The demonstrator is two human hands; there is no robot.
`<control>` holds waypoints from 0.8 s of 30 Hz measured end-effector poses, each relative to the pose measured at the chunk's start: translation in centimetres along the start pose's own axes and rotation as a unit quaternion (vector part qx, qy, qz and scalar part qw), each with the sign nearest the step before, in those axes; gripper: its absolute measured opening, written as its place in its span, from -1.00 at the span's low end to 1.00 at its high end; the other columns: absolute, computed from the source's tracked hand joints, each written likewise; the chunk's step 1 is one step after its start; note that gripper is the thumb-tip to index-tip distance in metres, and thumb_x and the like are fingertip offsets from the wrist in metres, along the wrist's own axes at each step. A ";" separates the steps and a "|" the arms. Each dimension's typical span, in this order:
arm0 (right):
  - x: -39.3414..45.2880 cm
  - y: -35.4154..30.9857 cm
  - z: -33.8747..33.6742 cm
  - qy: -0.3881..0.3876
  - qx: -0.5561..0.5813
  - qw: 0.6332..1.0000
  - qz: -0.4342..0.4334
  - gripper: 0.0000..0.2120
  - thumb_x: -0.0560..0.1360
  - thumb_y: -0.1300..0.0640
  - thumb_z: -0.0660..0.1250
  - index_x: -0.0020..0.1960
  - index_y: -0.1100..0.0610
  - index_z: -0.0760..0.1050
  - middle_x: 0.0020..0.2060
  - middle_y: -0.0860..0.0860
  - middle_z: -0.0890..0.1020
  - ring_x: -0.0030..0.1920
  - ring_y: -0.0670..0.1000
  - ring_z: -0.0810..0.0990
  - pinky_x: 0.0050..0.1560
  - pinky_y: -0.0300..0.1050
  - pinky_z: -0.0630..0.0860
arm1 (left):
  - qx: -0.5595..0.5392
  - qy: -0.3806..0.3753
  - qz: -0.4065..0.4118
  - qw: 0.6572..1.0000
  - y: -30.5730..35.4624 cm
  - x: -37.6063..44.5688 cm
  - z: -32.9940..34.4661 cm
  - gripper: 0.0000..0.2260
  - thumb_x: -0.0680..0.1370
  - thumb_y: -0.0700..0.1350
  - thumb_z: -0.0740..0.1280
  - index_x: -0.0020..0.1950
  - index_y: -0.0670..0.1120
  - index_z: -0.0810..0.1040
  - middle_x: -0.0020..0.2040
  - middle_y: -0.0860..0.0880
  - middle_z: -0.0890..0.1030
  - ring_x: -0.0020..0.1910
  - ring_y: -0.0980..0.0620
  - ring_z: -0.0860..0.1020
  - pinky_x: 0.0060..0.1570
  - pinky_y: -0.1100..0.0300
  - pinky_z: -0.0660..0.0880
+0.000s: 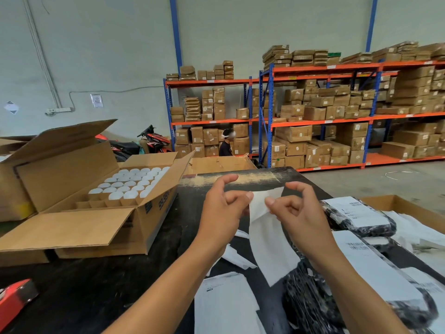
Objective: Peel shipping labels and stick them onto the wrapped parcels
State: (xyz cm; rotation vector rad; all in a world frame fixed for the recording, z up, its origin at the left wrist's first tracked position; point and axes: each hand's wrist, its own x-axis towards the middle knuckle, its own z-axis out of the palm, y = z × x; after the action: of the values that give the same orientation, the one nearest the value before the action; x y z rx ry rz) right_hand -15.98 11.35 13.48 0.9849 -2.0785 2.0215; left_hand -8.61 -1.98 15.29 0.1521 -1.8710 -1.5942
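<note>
I hold a white shipping label (271, 239) up above the black table (96, 290), blank side toward me. My left hand (224, 208) pinches its upper left corner. My right hand (296, 208) pinches the upper right part, where one thin layer is split away from the sheet. Black bubble-wrapped parcels lie at the right: one parcel (358, 215) with a label on it further back, another parcel (375, 285) with a long label closer to me. A stack of label sheets (224, 307) lies flat under my arms.
An open cardboard box (96, 213) with white round caps in dividers stands at the left. A red object (14, 297) sits at the near left edge. A cardboard tray (409, 208) with white paper scraps is at the right. Shelves of cartons and a person stand beyond.
</note>
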 end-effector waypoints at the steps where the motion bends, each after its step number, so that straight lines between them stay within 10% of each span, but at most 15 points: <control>1: 0.1 0.0 0.2 -0.005 0.005 1.000 0.003 -0.50 0.23 -0.30 0.39 0.08 -0.20 0.30 -0.22 -0.05 0.67 -0.12 -0.12 0.65 -0.03 -0.14 0.52 | -0.003 -0.002 -0.001 1.000 0.0 0.0 0.0 -0.65 0.54 -0.17 0.35 0.27 0.05 0.37 -0.19 -0.02 0.71 -0.09 -0.01 0.66 0.08 -0.02 0.57; 6: 0.6 -0.1 0.9 -0.007 0.006 1.000 -0.006 -0.65 0.44 0.11 0.43 0.09 -0.14 0.35 -0.30 -0.04 0.68 -0.13 -0.04 0.65 0.05 -0.01 0.53 | -0.011 0.007 -0.013 1.000 -0.3 0.0 -0.6 -0.64 0.54 -0.20 0.36 0.27 0.04 0.36 -0.18 0.00 0.71 -0.09 -0.02 0.67 0.01 0.02 0.60; 24: 2.2 1.6 -3.0 0.108 -0.116 0.985 0.074 -0.36 0.38 0.10 0.49 0.37 0.09 0.29 -0.38 -0.11 0.68 0.02 -0.02 0.58 0.26 0.13 0.37 | -0.042 0.323 -0.186 0.927 -2.6 4.0 -10.5 -0.45 0.56 -0.28 0.30 0.47 0.04 0.18 0.15 -0.15 0.59 -0.12 -0.01 0.65 0.00 -0.03 0.60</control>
State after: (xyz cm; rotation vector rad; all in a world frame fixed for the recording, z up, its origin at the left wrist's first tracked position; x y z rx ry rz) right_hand -19.61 13.20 13.48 0.5627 -2.2567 1.7967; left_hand -6.80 -13.40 14.90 0.9246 -1.2989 -1.5950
